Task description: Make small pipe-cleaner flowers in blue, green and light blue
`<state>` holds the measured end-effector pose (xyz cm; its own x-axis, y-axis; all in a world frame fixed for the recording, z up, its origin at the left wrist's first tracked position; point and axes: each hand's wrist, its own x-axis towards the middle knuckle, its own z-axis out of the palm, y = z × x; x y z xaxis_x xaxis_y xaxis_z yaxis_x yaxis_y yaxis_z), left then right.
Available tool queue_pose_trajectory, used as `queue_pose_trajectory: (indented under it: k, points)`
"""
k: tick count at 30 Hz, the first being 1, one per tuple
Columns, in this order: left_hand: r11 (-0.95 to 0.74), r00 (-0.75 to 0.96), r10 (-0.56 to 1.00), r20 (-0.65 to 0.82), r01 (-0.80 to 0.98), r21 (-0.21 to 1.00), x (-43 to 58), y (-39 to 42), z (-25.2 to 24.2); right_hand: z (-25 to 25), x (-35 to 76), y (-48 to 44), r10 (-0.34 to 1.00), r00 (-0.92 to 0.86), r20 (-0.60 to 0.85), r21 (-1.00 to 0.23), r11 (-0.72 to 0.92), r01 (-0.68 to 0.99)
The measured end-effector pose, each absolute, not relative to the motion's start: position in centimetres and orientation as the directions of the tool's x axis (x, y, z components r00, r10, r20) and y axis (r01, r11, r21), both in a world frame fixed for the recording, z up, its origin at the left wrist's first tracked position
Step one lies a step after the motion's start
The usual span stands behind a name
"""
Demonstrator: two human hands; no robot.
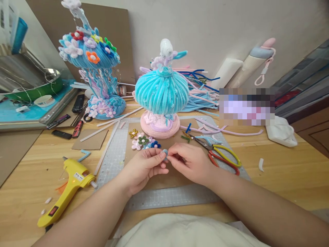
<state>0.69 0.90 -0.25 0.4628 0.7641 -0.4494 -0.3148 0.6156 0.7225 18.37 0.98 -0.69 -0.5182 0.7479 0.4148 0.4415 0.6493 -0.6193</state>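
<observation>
Between my two hands is a small light blue pipe cleaner piece (165, 154), partly covered by my fingers. My left hand (146, 164) pinches it with thumb and forefinger. From the other side my right hand (191, 161) has its fingertips closed on the same piece. Just beyond my left hand lie several small pipe cleaner flowers (143, 140) in gold, green, pink and blue. A turquoise pipe cleaner lamp (161, 92) with a pink base stands behind my hands. Scissors (218, 154) with yellow and red handles lie right of my right hand.
A yellow glue gun (69, 188) lies on the left. A blue jellyfish-like lamp (92, 58) with colourful flowers stands at the back left. Bundled pipe cleaners (200, 101) lie behind. Brown board (164, 181) rests on a cutting mat (144, 202); a white case (281, 132) sits right.
</observation>
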Motion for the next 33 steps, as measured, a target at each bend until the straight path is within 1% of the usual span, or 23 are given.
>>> queue_pose_trajectory:
  k: [4,8,10,12,15,17,19,21,22,23,25,26,28,30,33]
  points:
    - [0.585,0.43,0.781,-0.453,-0.25,0.771,0.3,0.9,-0.4,-0.5,18.4,1.0,0.756,-0.523,0.394,-0.617,0.639,0.459]
    - [0.575,0.426,0.783,-0.453,-0.217,0.789,0.3,0.8,-0.8,-0.5,18.5,0.8,0.732,-0.575,0.366,-0.57,0.665,0.483]
    - [0.521,0.404,0.817,-0.412,-0.21,0.827,0.4,0.8,-0.9,-0.4,18.4,0.7,0.726,-0.583,0.364,-0.536,0.675,0.506]
    - [0.44,0.365,0.863,-0.351,-0.198,0.876,0.7,0.7,-0.9,-0.4,18.3,0.6,0.74,-0.553,0.383,-0.531,0.666,0.524]
    - [0.325,0.307,0.915,-0.262,-0.176,0.929,1.1,0.6,-0.8,-0.2,17.9,0.3,0.797,-0.454,0.398,-0.604,0.6,0.525]
    - [0.262,0.27,0.939,-0.211,-0.168,0.95,1.3,0.4,-0.6,-0.1,17.5,0.2,0.862,-0.366,0.352,-0.713,0.5,0.491]
    - [0.205,0.231,0.959,-0.165,-0.159,0.966,1.5,0.3,-0.4,0.0,17.1,0.1,0.934,-0.273,0.231,-0.86,0.327,0.391]
    - [0.16,0.2,0.971,-0.128,-0.153,0.975,1.6,0.1,-0.3,0.0,16.8,0.1,0.971,-0.236,0.041,-0.974,0.092,0.208]
    - [0.144,0.193,0.975,-0.114,-0.151,0.978,1.6,0.1,-0.2,0.0,16.7,0.2,0.969,-0.243,-0.051,-0.995,-0.029,0.095]
    - [0.132,0.189,0.977,-0.103,-0.149,0.98,1.6,0.1,-0.2,-0.1,16.6,0.3,0.955,-0.263,-0.134,-0.989,-0.144,-0.018]
    - [0.119,0.191,0.977,-0.092,-0.136,0.984,1.6,0.0,-0.3,-0.2,16.6,0.5,0.905,-0.329,-0.268,-0.916,-0.345,-0.206]
    - [0.115,0.193,0.977,-0.09,-0.123,0.986,1.6,0.1,-0.3,-0.3,16.7,0.6,0.874,-0.368,-0.317,-0.864,-0.427,-0.269]
    - [0.126,0.214,0.971,-0.104,-0.091,0.988,1.5,0.2,-0.4,-0.5,16.8,0.9,0.804,-0.453,-0.386,-0.775,-0.548,-0.313]
    - [0.185,0.252,0.955,-0.159,-0.083,0.979,1.4,0.4,-0.5,-0.7,17.1,1.1,0.775,-0.485,-0.406,-0.761,-0.58,-0.29]
    - [0.341,0.321,0.904,-0.281,-0.146,0.929,1.0,0.6,-0.4,-0.7,17.4,1.3,0.825,-0.429,-0.367,-0.829,-0.5,-0.252]
